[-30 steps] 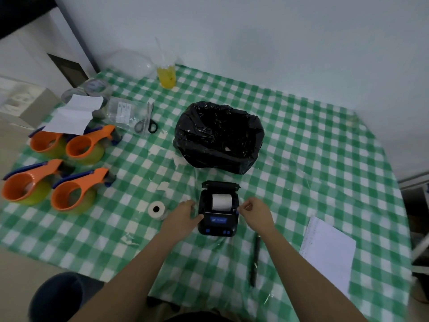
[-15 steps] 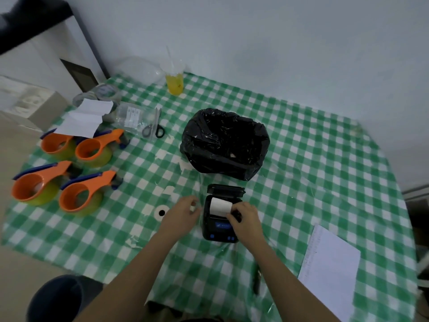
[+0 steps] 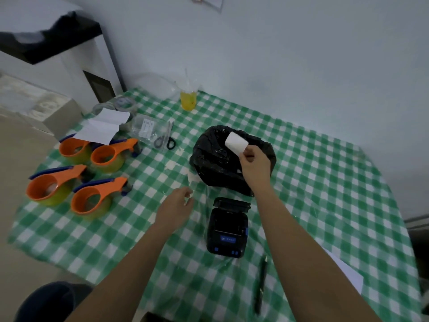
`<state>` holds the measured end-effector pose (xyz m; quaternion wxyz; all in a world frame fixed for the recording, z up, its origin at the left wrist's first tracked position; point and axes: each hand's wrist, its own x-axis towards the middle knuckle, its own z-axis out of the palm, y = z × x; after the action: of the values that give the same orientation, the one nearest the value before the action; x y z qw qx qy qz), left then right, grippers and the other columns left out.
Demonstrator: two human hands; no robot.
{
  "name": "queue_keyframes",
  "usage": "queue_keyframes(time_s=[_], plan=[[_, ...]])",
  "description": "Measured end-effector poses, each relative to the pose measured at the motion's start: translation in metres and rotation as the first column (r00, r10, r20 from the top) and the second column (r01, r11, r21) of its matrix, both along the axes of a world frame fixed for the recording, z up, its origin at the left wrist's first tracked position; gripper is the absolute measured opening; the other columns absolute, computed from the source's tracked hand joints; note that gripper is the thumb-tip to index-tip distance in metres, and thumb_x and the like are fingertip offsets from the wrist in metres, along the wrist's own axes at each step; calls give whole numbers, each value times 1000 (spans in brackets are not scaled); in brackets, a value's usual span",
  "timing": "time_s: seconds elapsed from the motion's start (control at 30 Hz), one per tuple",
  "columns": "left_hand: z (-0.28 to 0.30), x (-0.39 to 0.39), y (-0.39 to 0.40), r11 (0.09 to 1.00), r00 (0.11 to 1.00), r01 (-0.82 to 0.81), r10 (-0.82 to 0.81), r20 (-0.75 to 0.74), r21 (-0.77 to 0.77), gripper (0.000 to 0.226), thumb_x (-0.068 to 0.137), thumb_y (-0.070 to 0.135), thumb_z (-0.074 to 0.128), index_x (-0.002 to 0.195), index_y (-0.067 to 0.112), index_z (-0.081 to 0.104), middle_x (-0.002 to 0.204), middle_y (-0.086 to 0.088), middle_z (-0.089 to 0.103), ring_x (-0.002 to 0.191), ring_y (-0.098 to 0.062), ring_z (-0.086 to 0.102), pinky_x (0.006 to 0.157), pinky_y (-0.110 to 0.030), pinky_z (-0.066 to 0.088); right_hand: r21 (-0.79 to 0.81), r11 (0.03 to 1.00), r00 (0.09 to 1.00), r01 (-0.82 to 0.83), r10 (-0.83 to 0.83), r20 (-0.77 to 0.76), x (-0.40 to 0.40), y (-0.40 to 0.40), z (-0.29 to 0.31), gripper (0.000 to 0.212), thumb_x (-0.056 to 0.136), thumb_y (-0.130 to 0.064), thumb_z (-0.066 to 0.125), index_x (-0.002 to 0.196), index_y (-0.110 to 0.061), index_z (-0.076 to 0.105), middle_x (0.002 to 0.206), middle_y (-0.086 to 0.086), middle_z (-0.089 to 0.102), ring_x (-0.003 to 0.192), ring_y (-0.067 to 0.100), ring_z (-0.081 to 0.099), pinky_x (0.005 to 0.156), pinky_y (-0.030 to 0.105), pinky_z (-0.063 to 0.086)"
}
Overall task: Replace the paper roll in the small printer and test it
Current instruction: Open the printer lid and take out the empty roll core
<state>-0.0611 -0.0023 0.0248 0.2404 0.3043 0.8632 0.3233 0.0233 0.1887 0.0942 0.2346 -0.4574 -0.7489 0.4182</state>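
Step in hand: discard the old paper roll into the black bin bag.
Right hand: fingers pinch the roll at its lower edge; the roll stands above the fingers, over the open mouth of the bag.
Left hand: fingers loosely curled around something small and white; whether it is the new roll cannot be told.
Printer: on the surface below the right fingers and right of the left ones, lid open, paper bay empty.
Method: lower the roll inside the bag rim before opening the fingers, so it cannot bounce out.
Caution: keep the forearm clear of the raised lid when drawing back.
Next requirement: seat the new roll squarely in the bay.
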Motion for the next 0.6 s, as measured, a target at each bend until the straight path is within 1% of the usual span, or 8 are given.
queue_keyframes(time_s=[0.03, 0.1, 0.2, 0.27, 0.37, 0.5, 0.53, 0.6], plan=[[-4, -3, -5, 1000, 1000, 8, -8, -20, -28, 32, 92, 22, 50, 122, 11, 54, 124, -11, 57, 105, -24, 57, 90, -36, 46, -32, 999, 996, -31, 34, 83, -1, 0, -9, 26, 89, -15, 58, 114, -9, 58, 113, 9, 64, 91, 22, 63, 87, 38, 53], [-14, -8, -15, 992, 997, 48, -55, -51, -118, 37, 90, 25, 54, 124, 12, 52, 129, -14, 54, 115, -28, 53, 96, -40, 46, -54, 996, 987, -71, 78, 139, 4, -9, -23, 31, 89, -14, 57, 119, -8, 56, 120, 11, 61, 97, 23, 62, 85, 34, 50], [-24, -13, -32, 926, 984, 161, -177, -14, -342, 56, 85, 36, 59, 134, 16, 40, 140, -14, 41, 128, -32, 38, 105, -45, 39, -41, 988, 982, -147, 151, 114, 15, -37, -34, 28, 91, -15, 54, 118, -9, 57, 116, 8, 60, 93, 16, 58, 80, 27, 44], [-31, -13, -41, 857, 968, 243, -246, 52, -455, 72, 81, 40, 63, 141, 19, 29, 147, -12, 30, 134, -33, 28, 108, -47, 36, -62, 978, 972, -201, 207, 114, 24, -56, -41, 25, 92, -14, 53, 116, -12, 58, 115, 8, 59, 92, 15, 56, 82, 28, 48], [-43, -9, -49, 794, 950, 283, -309, 44, -538, 74, 81, 32, 65, 142, 23, 25, 148, -11, 29, 134, -34, 29, 105, -47, 39, -60, 958, 947, -281, 287, 142, 36, -75, -49, 20, 91, -13, 52, 110, -12, 60, 112, 7, 60, 89, 14, 56, 81, 26, 48], [-45, -7, -50, 825, 952, 242, -304, -41, -512, 54, 87, 17, 56, 136, 19, 33, 138, -11, 41, 124, -30, 40, 97, -41, 45, -64, 948, 926, -312, 318, 203, 45, -86, -55, 20, 92, -12, 51, 108, -12, 61, 107, 4, 61, 85, 11, 54, 77, 20, 44], [-43, -7, -50, 857, 957, 227, -283, -56, -463, 52, 87, 18, 56, 134, 18, 36, 135, -10, 44, 121, -29, 42, 94, -40, 45, -65, 945, 921, -319, 326, 215, 47, -87, -56, 20, 92, -12, 50, 108, -12, 62, 107, 3, 60, 85, 10, 54, 77, 20, 44], [-33, -6, -47, 950, 982, 165, -184, -47, -265, 48, 85, 20, 61, 129, 17, 42, 129, -10, 49, 114, -28, 48, 90, -38, 45, -69, 943, 919, -326, 334, 210, 50, -89, -56, 19, 92, -13, 50, 106, -14, 63, 104, 0, 60, 84, 9, 54, 77, 18, 45]])
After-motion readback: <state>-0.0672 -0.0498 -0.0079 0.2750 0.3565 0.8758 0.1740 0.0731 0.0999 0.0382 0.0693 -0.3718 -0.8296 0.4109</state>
